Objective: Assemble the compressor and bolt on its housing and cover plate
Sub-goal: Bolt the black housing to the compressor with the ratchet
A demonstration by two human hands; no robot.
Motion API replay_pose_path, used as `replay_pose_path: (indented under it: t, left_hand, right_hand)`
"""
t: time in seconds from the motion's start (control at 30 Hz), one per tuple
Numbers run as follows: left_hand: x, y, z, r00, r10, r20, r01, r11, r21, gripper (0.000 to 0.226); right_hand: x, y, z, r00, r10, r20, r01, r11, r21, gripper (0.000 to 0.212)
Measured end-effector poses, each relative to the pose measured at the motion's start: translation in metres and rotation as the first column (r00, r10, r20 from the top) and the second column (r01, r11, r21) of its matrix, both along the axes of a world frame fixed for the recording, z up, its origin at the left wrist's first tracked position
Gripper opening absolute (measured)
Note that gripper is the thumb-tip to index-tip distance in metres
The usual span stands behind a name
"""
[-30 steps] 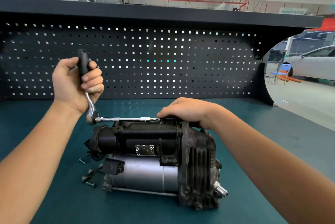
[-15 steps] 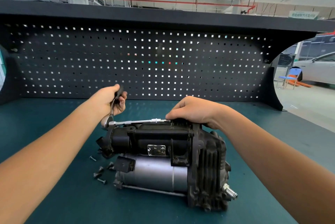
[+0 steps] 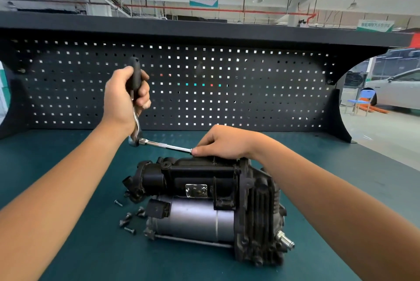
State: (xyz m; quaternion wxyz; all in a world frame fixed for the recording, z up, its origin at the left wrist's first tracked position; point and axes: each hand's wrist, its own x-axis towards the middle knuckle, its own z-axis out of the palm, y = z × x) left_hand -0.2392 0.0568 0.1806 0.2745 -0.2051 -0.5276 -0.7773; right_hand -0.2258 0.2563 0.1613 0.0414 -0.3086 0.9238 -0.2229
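Observation:
A black and grey compressor (image 3: 204,208) lies on the green bench mat, its finned end to the right. My left hand (image 3: 123,96) grips the black handle of a ratchet wrench (image 3: 136,112), which stands nearly upright. The wrench's chrome extension bar (image 3: 167,145) runs right and slightly down to the compressor's top. My right hand (image 3: 223,143) rests on the top of the compressor and pinches the far end of the extension with its fingertips. The socket and bolt are hidden under that hand.
Several loose bolts (image 3: 128,218) lie on the mat just left of the compressor. A black pegboard (image 3: 227,89) closes off the back of the bench. The bench's right edge (image 3: 363,162) drops to a workshop floor with a blue chair and a white car.
My left hand swung the ratchet handle down and away, then back up to near upright. The right hand stayed on the extension's end. The view tilted up a little.

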Motion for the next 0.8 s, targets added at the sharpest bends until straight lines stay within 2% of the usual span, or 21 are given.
replay_pose_path:
  t: [0.07,0.1,0.2,0.27,0.33,0.4,0.47,0.57,0.63,0.67,0.73,0.8]
  left_hand:
    - [-0.010,-0.001,0.006,0.989,0.082,0.125,-0.073,0.995,-0.073,0.035]
    - [-0.017,-0.001,0.006,0.960,0.139,0.241,-0.116,0.987,-0.107,0.035]
    - [-0.036,-0.003,-0.005,0.761,0.190,0.620,-0.065,0.974,-0.218,0.040]
    - [-0.043,-0.002,-0.013,0.665,0.224,0.712,-0.003,0.955,-0.297,0.043]
    - [-0.045,0.001,-0.013,0.682,0.244,0.690,-0.030,0.951,-0.306,0.040]
    - [-0.044,0.004,-0.007,0.782,0.228,0.580,-0.112,0.967,-0.229,0.034]
    - [-0.036,0.006,-0.001,0.889,0.175,0.423,-0.129,0.982,-0.134,0.031]
    - [-0.017,-0.002,0.004,0.978,-0.075,0.192,0.064,0.996,0.059,0.037]
    - [-0.009,-0.011,0.006,0.964,-0.254,0.081,0.243,0.962,0.125,0.043]
    - [-0.008,-0.013,0.008,0.951,-0.299,0.078,0.289,0.950,0.119,0.043]
    - [-0.014,-0.014,0.009,0.939,-0.281,0.198,0.268,0.959,0.092,0.040]
    - [-0.026,-0.011,0.008,0.905,-0.106,0.411,0.121,0.993,-0.012,0.035]
  right_hand:
    - [0.000,0.000,-0.002,1.000,-0.001,-0.015,0.000,1.000,-0.026,0.030]
    - [0.000,0.001,-0.003,0.999,-0.003,-0.033,0.002,1.000,-0.028,0.029]
    - [0.002,0.000,-0.004,0.998,-0.012,-0.060,0.009,0.999,-0.048,0.028]
    - [0.003,0.000,-0.004,0.999,-0.010,-0.045,0.008,0.999,-0.045,0.028]
    - [0.003,-0.001,-0.003,1.000,-0.022,-0.015,0.021,0.999,-0.035,0.033]
    - [0.001,-0.002,-0.001,0.998,-0.053,0.031,0.054,0.998,-0.041,0.048]
    - [0.001,-0.003,0.002,0.997,-0.042,0.064,0.042,0.999,0.009,0.043]
    - [0.000,-0.004,0.005,0.995,-0.033,0.098,0.029,0.999,0.041,0.027]
    - [-0.003,-0.005,0.004,0.996,-0.036,0.079,0.039,0.999,-0.028,0.024]
    - [-0.004,-0.005,0.002,0.997,-0.032,0.066,0.035,0.998,-0.047,0.023]
    - [-0.006,-0.006,-0.001,0.999,-0.020,0.034,0.021,0.999,-0.046,0.024]
    - [-0.006,-0.007,-0.002,1.000,-0.013,0.000,0.013,0.999,-0.050,0.024]
